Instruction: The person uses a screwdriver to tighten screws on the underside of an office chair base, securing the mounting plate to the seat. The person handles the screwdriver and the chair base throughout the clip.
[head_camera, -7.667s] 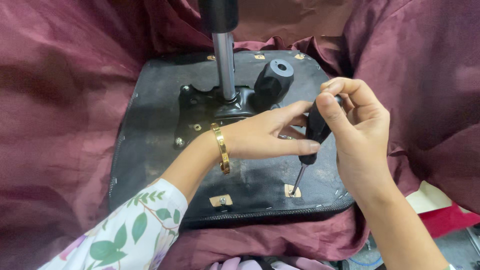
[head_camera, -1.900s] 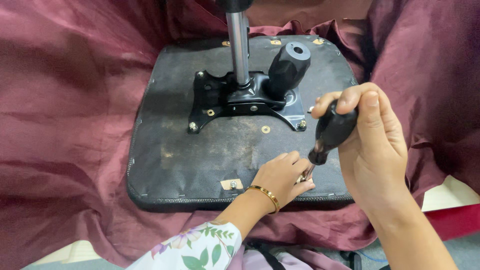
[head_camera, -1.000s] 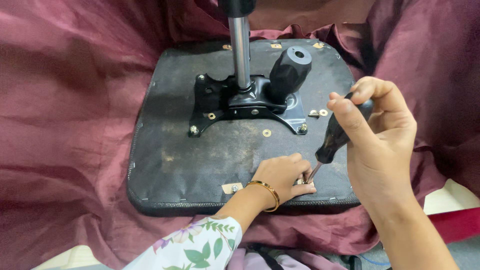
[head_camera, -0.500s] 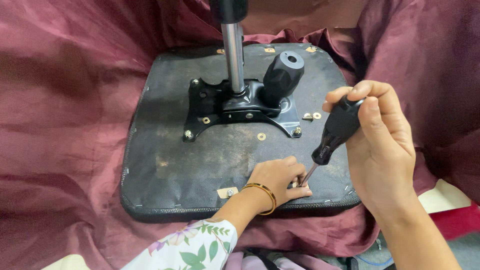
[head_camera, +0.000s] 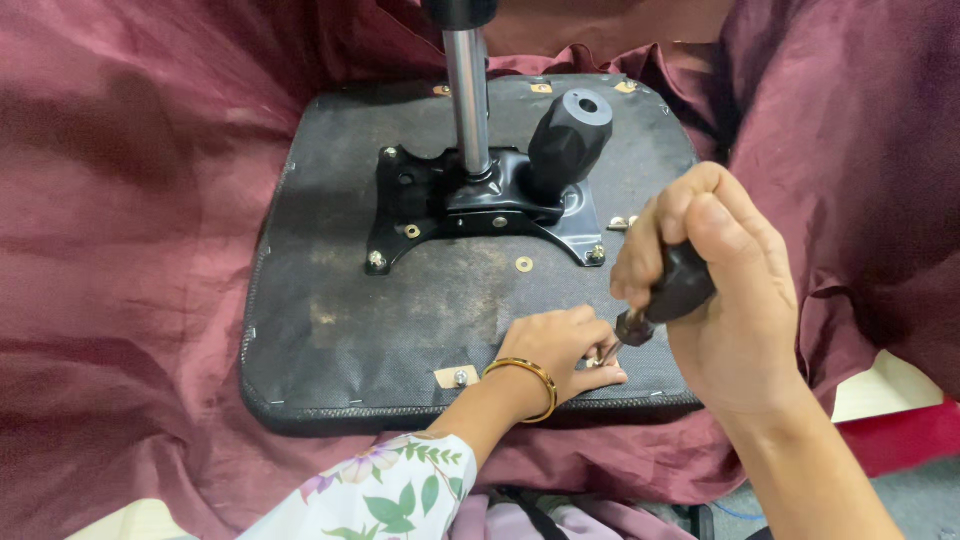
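Black-handled screwdriver (head_camera: 668, 296) w/ tip at near-right corner of black fabric-covered chair-seat underside (head_camera: 400, 310).
Right hand (head_camera: 730, 300) fisted round handle; left hand (head_camera: 565, 350) pinches at tip. Near-edge tab screw (head_camera: 460, 377) already in; corner one unfinished.

Glossy metal post (head_camera: 468, 100), matt black fabric seat underside (head_camera: 330, 320), maroon cloth (head_camera: 130, 200)

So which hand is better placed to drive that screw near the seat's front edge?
Probably the right hand: it grips the screwdriver, tip at the screw. The left hand only steadies there.
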